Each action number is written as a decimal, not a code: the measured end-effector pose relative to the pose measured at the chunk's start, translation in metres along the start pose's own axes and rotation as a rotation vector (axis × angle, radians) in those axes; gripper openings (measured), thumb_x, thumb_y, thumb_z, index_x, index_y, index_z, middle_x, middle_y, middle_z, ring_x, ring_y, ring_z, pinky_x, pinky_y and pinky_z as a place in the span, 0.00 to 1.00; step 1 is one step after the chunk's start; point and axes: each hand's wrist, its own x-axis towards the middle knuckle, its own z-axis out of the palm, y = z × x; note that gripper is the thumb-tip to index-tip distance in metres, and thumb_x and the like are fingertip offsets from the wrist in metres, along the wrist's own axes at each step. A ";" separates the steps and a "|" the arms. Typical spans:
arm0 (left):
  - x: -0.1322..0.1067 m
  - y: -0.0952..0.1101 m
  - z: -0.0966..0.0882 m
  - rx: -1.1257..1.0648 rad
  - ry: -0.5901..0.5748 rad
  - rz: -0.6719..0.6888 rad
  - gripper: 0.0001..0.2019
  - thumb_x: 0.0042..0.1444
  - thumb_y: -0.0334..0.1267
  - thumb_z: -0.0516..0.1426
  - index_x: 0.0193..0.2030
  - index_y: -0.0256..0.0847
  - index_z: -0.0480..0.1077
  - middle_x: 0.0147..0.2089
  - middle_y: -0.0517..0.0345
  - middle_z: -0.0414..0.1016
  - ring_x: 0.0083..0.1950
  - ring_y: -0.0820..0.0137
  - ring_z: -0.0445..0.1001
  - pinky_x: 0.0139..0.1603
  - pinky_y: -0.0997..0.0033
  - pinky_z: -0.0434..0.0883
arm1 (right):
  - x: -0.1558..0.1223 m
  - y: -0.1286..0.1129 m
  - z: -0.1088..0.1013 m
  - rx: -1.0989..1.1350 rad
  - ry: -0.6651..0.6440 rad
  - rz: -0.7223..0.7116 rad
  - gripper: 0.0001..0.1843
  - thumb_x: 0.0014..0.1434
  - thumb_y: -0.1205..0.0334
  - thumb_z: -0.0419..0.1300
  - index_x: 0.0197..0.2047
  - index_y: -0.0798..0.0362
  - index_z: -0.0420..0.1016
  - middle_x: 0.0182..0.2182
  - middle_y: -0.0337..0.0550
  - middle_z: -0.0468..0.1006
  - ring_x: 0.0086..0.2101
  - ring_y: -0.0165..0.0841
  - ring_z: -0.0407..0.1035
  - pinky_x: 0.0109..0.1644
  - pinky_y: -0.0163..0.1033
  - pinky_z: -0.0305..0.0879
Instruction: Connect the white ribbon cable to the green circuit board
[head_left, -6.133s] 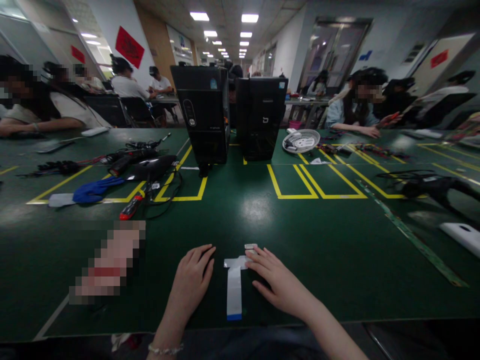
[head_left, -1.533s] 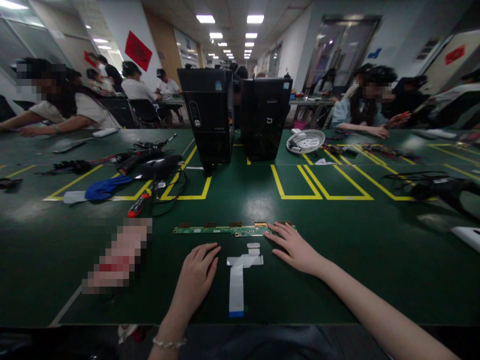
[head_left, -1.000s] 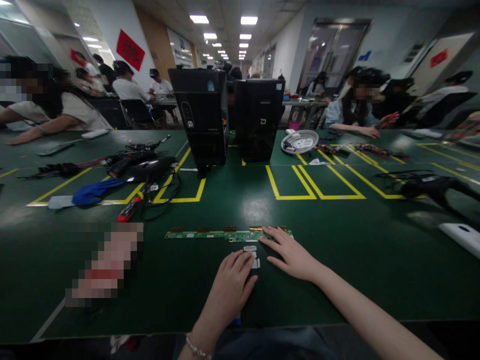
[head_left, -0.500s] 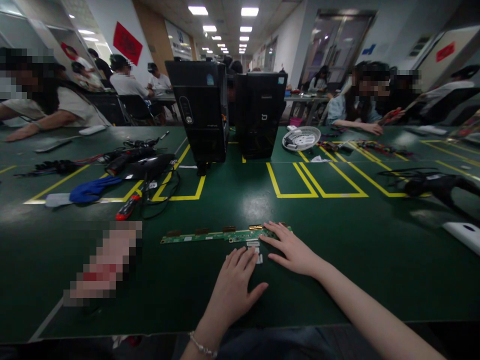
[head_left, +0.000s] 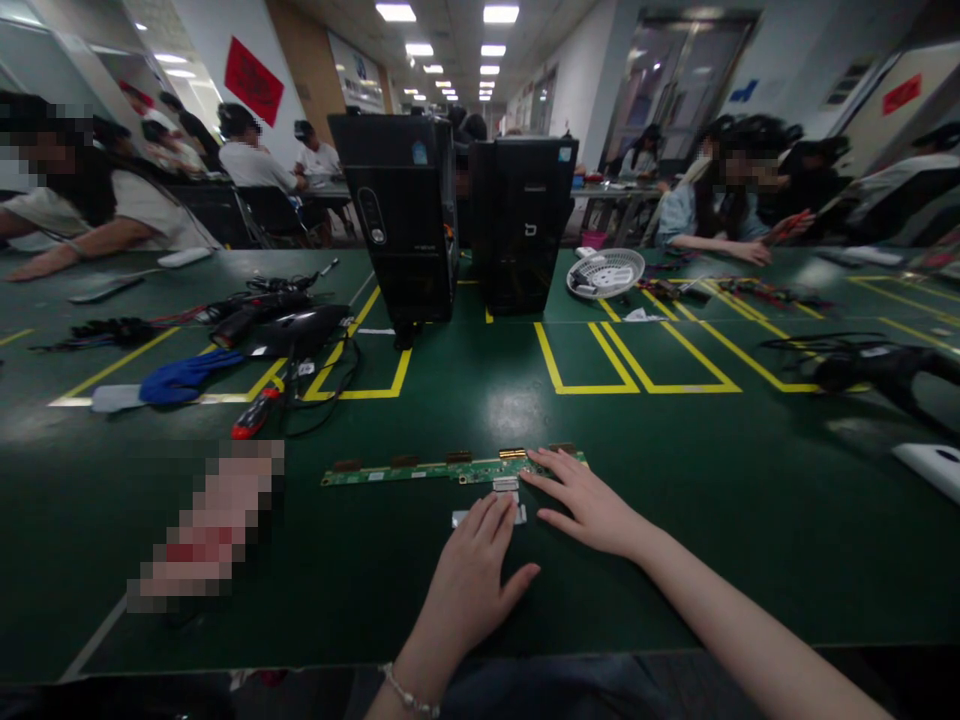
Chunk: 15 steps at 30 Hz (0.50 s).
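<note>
A long, narrow green circuit board (head_left: 424, 472) lies across the table in front of me, with copper-coloured tabs along its far edge. My right hand (head_left: 585, 500) rests on its right end, fingers stretched out and spread. From the board's near edge a flat whitish ribbon cable (head_left: 506, 486) comes toward me, ending in a wider pale strip (head_left: 459, 519). My left hand (head_left: 476, 565) lies palm down over this strip, fingers extended and thumb apart, hiding the strip's middle. Neither hand grips anything visible.
Two black computer towers (head_left: 397, 220) stand at the back. To the left lie a red-and-black screwdriver (head_left: 256, 413), a blue glove (head_left: 191, 377) and tangled black cables (head_left: 259, 300). A white basket (head_left: 606, 274) sits far right of the towers. A blurred patch (head_left: 217, 525) covers something at front left. People sit around.
My left hand has drawn back slightly toward me, showing more of the pale strip beneath its fingers. My right hand stays on the board, which has not moved.
</note>
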 end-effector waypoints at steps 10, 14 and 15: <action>0.001 0.001 -0.001 0.006 -0.025 -0.010 0.30 0.63 0.51 0.53 0.66 0.33 0.58 0.66 0.41 0.62 0.67 0.52 0.60 0.64 0.48 0.63 | 0.001 -0.002 0.000 -0.009 -0.015 0.004 0.29 0.66 0.47 0.50 0.68 0.45 0.57 0.68 0.48 0.53 0.66 0.42 0.46 0.67 0.57 0.49; 0.002 0.003 0.000 0.008 -0.019 -0.015 0.30 0.63 0.51 0.52 0.66 0.32 0.58 0.66 0.40 0.63 0.66 0.52 0.61 0.63 0.47 0.64 | 0.001 -0.001 0.000 -0.033 -0.027 0.000 0.30 0.66 0.46 0.49 0.68 0.46 0.57 0.68 0.48 0.52 0.67 0.43 0.45 0.67 0.57 0.48; 0.002 0.003 0.001 0.008 -0.013 -0.020 0.30 0.63 0.51 0.52 0.66 0.33 0.58 0.66 0.40 0.63 0.66 0.52 0.61 0.63 0.46 0.64 | 0.001 -0.001 0.000 -0.043 -0.034 -0.001 0.30 0.66 0.46 0.49 0.68 0.46 0.56 0.68 0.48 0.52 0.67 0.43 0.45 0.67 0.57 0.48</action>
